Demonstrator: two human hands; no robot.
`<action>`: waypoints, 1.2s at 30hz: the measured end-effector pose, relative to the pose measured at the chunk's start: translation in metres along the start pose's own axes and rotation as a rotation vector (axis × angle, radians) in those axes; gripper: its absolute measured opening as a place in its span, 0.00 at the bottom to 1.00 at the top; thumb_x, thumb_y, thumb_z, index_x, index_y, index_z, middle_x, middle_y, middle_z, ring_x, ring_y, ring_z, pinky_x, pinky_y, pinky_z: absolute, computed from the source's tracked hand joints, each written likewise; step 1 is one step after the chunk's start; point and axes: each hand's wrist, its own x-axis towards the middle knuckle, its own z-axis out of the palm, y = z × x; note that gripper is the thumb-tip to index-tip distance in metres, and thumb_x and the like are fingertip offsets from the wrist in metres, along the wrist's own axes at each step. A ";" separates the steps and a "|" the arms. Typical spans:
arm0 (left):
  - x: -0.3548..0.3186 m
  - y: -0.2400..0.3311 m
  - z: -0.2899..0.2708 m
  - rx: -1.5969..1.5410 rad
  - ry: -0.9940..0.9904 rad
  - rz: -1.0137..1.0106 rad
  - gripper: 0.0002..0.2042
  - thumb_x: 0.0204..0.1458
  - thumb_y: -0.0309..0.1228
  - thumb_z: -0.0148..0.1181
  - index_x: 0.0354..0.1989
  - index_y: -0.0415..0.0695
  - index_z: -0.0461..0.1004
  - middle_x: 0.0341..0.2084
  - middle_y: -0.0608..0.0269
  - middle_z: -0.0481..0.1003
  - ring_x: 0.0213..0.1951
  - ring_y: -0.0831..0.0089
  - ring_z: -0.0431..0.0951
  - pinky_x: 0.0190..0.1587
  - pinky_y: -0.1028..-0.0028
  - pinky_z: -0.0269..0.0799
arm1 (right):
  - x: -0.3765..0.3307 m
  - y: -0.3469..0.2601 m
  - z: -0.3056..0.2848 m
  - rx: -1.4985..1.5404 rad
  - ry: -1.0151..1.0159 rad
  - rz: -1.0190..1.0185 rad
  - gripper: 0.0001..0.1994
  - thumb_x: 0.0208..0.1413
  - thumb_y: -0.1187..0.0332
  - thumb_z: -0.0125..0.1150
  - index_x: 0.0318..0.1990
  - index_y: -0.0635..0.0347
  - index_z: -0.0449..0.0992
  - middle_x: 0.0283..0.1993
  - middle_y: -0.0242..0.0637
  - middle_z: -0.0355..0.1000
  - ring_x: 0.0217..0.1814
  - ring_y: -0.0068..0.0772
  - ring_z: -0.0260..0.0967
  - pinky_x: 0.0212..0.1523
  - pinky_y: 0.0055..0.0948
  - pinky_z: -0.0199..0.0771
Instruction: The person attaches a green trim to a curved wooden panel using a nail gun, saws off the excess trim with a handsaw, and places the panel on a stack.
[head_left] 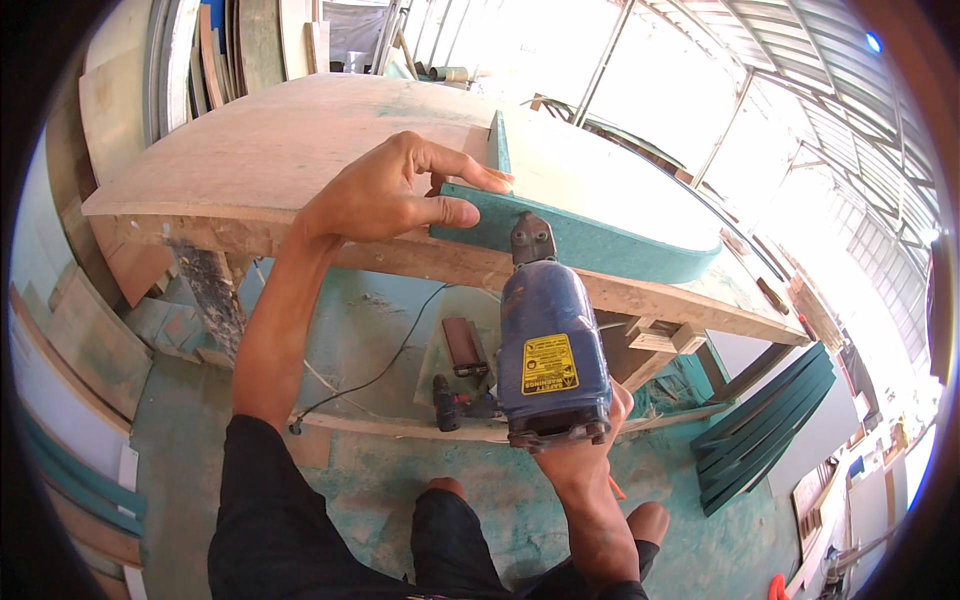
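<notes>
Green board [630, 240] stands along the bench's [290, 130] near edge. Left hand [375, 192] clasps the board's left end — right hand [617, 405], partly hidden, grips the blue nail gun [550, 310], nose at the near face. Bench top spreads wide behind.

tool [548, 305] dk blue w/ yellow & blk label [550, 363]; board [620, 242] teal-grn

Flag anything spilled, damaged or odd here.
Mostly mess: green dust coats the floor, and loose green debris litters the area under the bench, looking unswept. The left bench leg is blotched dark. No damage visible on the green board.
</notes>
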 end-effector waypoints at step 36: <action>-0.015 0.011 0.014 0.084 0.092 -0.119 0.21 0.61 0.41 0.62 0.57 0.41 0.78 0.56 0.55 0.79 0.57 0.62 0.77 0.62 0.63 0.71 | 0.044 0.002 -0.087 -0.344 -0.212 -0.360 0.27 0.42 0.67 0.68 0.54 0.65 0.79 0.28 0.41 0.75 0.27 0.38 0.76 0.32 0.34 0.76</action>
